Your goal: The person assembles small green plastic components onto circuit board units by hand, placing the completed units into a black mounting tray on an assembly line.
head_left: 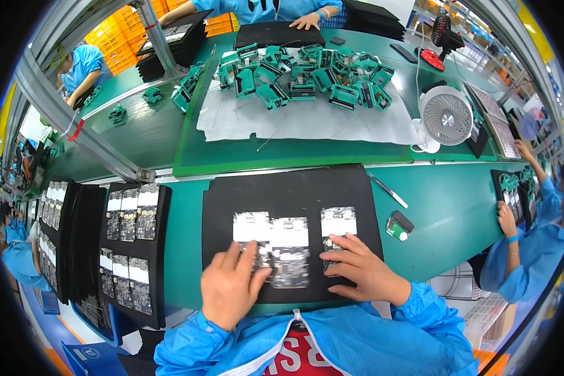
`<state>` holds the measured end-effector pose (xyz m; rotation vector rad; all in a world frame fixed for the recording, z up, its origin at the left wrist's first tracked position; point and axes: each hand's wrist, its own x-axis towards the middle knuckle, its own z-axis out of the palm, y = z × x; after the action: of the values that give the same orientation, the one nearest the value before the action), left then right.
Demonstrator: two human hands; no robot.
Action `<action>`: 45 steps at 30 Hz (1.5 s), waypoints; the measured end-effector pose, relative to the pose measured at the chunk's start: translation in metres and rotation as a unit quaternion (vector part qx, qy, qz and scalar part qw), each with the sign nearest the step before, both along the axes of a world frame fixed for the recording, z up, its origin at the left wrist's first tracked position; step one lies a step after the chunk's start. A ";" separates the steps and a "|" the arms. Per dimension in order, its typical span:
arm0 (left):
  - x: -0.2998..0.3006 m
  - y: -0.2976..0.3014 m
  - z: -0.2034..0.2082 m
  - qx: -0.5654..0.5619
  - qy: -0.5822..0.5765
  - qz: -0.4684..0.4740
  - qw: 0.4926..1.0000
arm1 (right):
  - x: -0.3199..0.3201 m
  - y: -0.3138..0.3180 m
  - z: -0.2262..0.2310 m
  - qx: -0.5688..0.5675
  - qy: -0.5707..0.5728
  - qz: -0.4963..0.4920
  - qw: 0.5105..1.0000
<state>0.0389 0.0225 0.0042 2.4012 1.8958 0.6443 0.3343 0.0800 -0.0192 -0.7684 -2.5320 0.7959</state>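
Three circuit boards with white upper parts lie on a black foam pad (282, 188) in front of me. My left hand (232, 282) is over the lower part of the left circuit board (252, 227), fingers spread and touching it, slightly blurred. The middle circuit board (291, 266) lies just to its right, its lower edge near my left thumb. My right hand (366, 269) rests with fingers apart on the right circuit board (338, 220), covering its lower right part. A gap separates the middle and right boards. Whether either hand grips its board's edges I cannot tell.
Left stands a black foam tray (160, 250) with several circuit boards. Right are a pen-like tool (387, 190) and a small black-and-green part (400, 225). Beyond lie a heap of green parts (301, 78), a white fan (447, 118) and a metal post (88, 119). Co-workers sit around.
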 end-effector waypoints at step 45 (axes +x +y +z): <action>0.086 0.028 -0.052 -0.086 -0.108 -0.219 0.966 | -0.016 0.010 0.014 0.107 -0.112 -0.279 0.948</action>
<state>0.1246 0.0502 -0.0482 2.4014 1.2250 0.6432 0.3179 0.0905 -0.0047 -1.4691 -2.3341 0.2507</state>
